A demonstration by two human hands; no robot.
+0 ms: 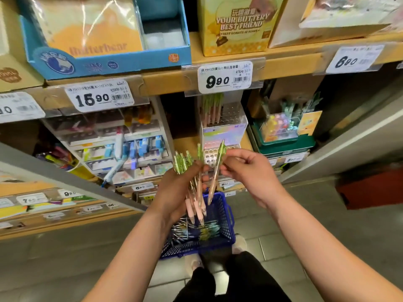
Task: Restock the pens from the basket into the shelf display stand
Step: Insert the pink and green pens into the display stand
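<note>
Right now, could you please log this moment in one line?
left hand: grips pen bundle; right hand: pinches single pen; basket: pens inside; stand: part-filled

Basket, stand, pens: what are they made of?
Basket: likely moulded plastic, blue, dull; open lattice walls with a moulded handle.
Stand: probably clear acrylic, glossy; see-through tiers with rows of holes, iridescent front strip.
Pens: seemingly plastic, shiny; translucent green tops, pink grips, glints along barrels. Tips look metallic, too small to confirm.
</note>
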